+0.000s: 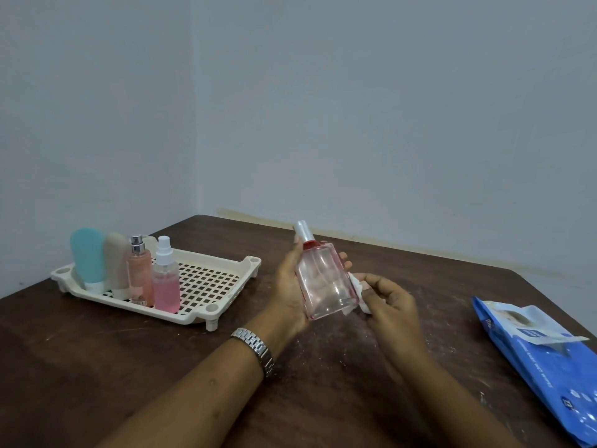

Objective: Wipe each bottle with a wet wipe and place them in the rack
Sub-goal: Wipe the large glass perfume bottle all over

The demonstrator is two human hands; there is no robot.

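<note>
Clear plastic or glass, can't tell which: the clear bottle (324, 282) is flat-sided and rectangular, with red trim at the shoulder and down one edge and a pale spray top. It's held in the air above the table (129, 367), tilted, top pointing away from the camera, well apart from the rack (206, 279).

Rack is cream plastic with a square-grid floor, a raised rim and stubby corner feet. Four bottles stand upright along its left side:
- teal bottle (87, 257), matte, rounded, cap down
- beige bottle (117, 263), same shape, partly hidden behind its neighbours
- peach spray bottle (139, 273), slim, with a metallic top
- pink spray bottle (166, 279), with a white sprayer and pink liquid

Table is dark brown wood, scuffed, with pale specks. The blue glossy wipes pack (542, 357) lies at the right, flap peeled up, cut off by the frame edge. Its print is too blurred to read.

Left hand (289, 295) grips the clear bottle, palm against one side, fingers (344, 257) wrapped round behind with only the tips showing. There's a metal link watch (255, 345) on that wrist.

Right hand (391, 305) has its fingers curled, pinching a crumpled white wet wipe (358, 289) against the bottle's lower right edge. Most of the wipe is hidden in the hand.
</note>
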